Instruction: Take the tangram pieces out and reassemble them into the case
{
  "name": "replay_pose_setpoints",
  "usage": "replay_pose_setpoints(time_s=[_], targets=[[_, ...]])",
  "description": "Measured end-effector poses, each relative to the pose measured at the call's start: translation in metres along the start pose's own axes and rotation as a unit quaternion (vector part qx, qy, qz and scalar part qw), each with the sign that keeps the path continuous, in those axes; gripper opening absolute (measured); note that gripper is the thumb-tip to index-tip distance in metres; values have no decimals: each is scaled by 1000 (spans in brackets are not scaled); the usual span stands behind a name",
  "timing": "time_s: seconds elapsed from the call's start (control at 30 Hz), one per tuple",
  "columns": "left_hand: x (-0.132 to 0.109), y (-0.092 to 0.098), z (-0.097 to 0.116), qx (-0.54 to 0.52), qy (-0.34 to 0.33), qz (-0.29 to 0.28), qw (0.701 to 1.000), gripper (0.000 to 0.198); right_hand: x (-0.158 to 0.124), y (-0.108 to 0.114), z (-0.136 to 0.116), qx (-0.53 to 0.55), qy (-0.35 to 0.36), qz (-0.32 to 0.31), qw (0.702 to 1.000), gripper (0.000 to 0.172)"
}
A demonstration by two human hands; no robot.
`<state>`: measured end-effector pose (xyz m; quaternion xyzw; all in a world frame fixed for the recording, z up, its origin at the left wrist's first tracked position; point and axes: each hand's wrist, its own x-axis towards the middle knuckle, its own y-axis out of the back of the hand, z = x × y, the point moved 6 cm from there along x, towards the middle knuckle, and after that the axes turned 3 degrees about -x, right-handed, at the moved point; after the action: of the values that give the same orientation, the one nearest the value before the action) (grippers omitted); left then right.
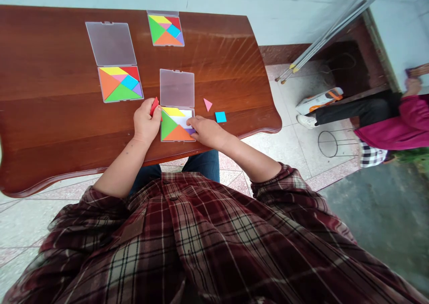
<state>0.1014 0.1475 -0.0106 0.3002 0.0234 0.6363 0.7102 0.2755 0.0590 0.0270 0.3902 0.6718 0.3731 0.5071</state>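
Red piece (pixel 154 106) is pinched by left hand (pixel 146 121). Right hand (pixel 208 132), half closed, rests on purple piece (pixel 189 131), grip unclear. Middle tray (pixel 183 118) is part filled; pink triangle (pixel 208 104) and blue square (pixel 220 117) lie loose at 3 o'clock.

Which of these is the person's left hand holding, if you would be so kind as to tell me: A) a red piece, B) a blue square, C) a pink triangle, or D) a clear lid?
A. The left hand pinches the red piece in its fingers, while the blue square and pink triangle lie loose on the table.
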Motion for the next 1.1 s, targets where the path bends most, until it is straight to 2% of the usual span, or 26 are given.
replay_pose_setpoints(time_s=[0.37, 0.6, 0.73, 0.87, 1.1], targets=[[0, -1, -1, 3, 18, 1, 1000, 14, 8, 3, 4, 34, -10, -27, 999, 40], [1, 1, 1, 3, 11, 12, 1000, 11, 18, 1, 15, 176, 3, -39, 984, 16], [1, 1, 1, -7, 10, 23, 1000, 10, 27, 9, 31, 238, -22, 0, 971, 5], [1, 2, 5, 2, 11, 18, 1000, 8, 37, 23, 46, 232, -55, 55, 970, 9], [1, 2, 6, 0, 20, 3, 1000, 8, 55, 29, 38, 128, -49, 91, 986, 11]])
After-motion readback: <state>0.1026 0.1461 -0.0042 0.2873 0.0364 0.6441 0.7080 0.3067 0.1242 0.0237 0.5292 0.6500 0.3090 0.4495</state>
